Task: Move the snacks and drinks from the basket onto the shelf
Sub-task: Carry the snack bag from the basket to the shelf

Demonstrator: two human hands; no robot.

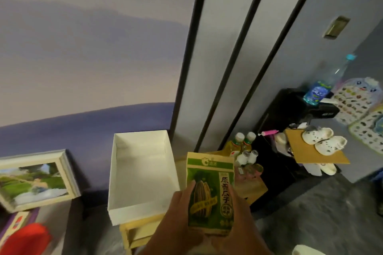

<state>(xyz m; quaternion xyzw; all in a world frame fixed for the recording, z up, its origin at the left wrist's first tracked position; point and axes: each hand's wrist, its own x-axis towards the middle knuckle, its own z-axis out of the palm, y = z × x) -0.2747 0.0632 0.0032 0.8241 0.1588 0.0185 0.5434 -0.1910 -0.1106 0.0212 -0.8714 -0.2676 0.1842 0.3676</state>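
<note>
Both hands on one seed bag, held upright above the stool.

My left hand point(182, 211) has fingers point(191, 187) wrapped on the left edge of the bag point(210, 192); my right hand point(240, 217) grips the right edge and bottom, so both are closed on it. One bag, long axis vertical, top seal up, print facing me, tilted slightly. It sits in the air, in front of the wooden stool point(136, 232), just right of the white box point(143, 174). One box, open top, resting on the stool. Behind the bag: four bottles, two with green labels point(242, 143), two small white ones point(247, 156). One blue-capped bottle point(323, 85) stands on the black shelf point(290, 109), far right. One pair of white clogs point(323, 141) on cardboard. One framed picture point(35, 178) leans at left.
</note>
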